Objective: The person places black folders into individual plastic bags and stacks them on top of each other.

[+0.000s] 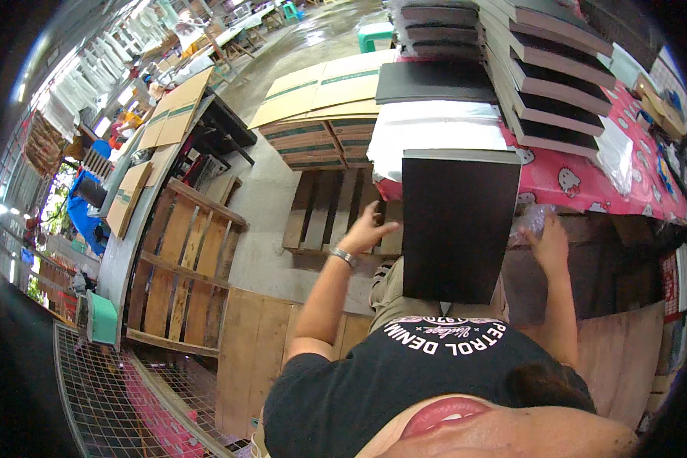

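A large flat black slab [458,229] with a pale edge, like a thick book or a box, stands tilted between my arms, over my lap and against the table's near edge. To its left, my left hand [370,230] is open, fingers spread and apart from it. On the other side, my right hand [549,243] has crumpled clear plastic [537,221] at its thumb and fingers. White sheets [435,126] lie on the table just beyond the slab, with another black slab [435,82] behind them.
Tall stacks of similar black slabs [561,111] stand on the pink patterned tablecloth [565,183]. Cardboard boxes [305,145] sit on a wooden pallet [324,214] at the left. Farther left, another pallet [183,267] leans beside a long table [122,252]. A wire mesh [130,397] is at lower left.
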{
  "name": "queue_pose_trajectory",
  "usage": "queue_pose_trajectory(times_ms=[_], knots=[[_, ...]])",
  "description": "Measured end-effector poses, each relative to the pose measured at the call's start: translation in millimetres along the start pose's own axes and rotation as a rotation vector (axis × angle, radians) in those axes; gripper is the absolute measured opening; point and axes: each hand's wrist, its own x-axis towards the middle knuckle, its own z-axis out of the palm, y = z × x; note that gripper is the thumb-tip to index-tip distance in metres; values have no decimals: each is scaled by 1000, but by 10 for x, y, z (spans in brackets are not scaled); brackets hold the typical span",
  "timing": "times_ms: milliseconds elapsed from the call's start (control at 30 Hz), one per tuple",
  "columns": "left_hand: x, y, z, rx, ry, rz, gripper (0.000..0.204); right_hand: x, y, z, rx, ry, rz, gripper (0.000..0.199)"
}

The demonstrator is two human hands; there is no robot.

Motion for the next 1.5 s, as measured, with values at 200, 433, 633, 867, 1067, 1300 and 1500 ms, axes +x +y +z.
queue_pose_trajectory(times_ms=[200,433,633,867,1067,1300,1500], knots=[[255,75,1150,-800,156,89,80,153,0,1187,1062,95,-60,77],[-75,227,1016,-807,337,225,57,-88,-289,1198,1180,208,-185,63],[74,326,798,-904,279,179,64,107,-357,1132,1186,202,-34,65],[231,4,994,-815,326,240,62,174,-203,1511,1150,250,-87,63],[230,151,874,-836,232,239,62,255,-148,1422,1139,213,-111,58],[279,42,1068,-731,366,217,62,226,-202,1359,1194,208,5,53],[276,109,1035,-821,312,279,68,188,-192,1390,1251,292,-69,54]])
